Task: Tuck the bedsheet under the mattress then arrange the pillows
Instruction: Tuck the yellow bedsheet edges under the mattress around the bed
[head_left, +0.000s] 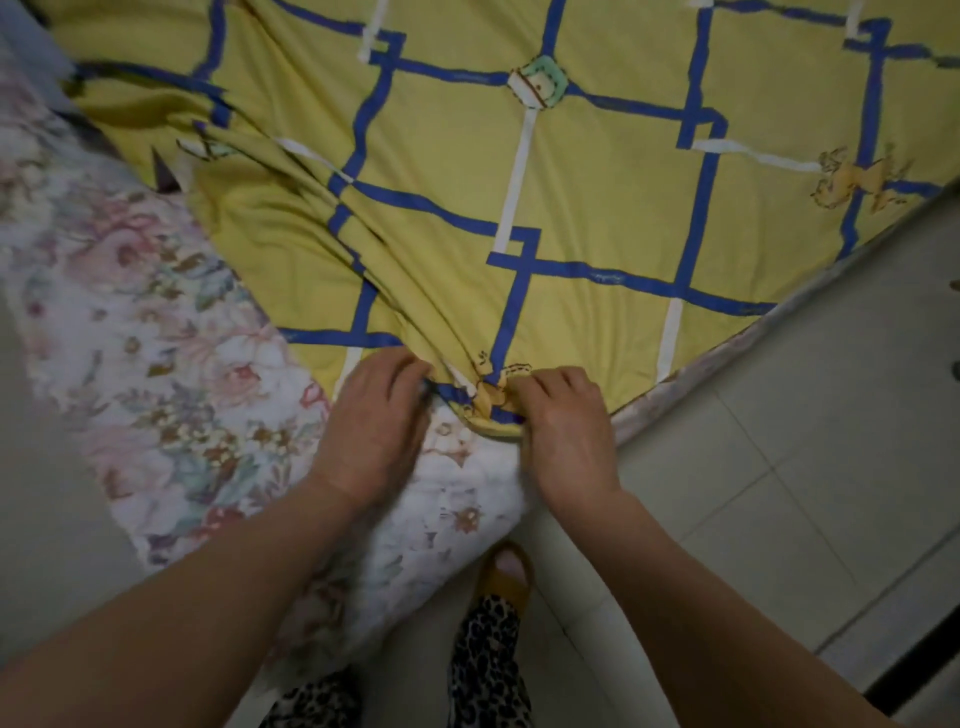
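Both hands, left hand and right hand, pinch the bedsheet corner over the mattress; tucking unfinished, no pillows visible.

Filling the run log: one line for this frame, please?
stage: tucking corner | left hand: on bedsheet | right hand: pinching bunched sheet corner | mattress: left side uncovered | pillows: not in view

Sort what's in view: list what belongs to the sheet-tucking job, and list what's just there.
Part of the job: yellow bedsheet, floral mattress, left hand, right hand, both gripping the sheet's corner.

Just there: tiled floor, sandal. No pillows in view.
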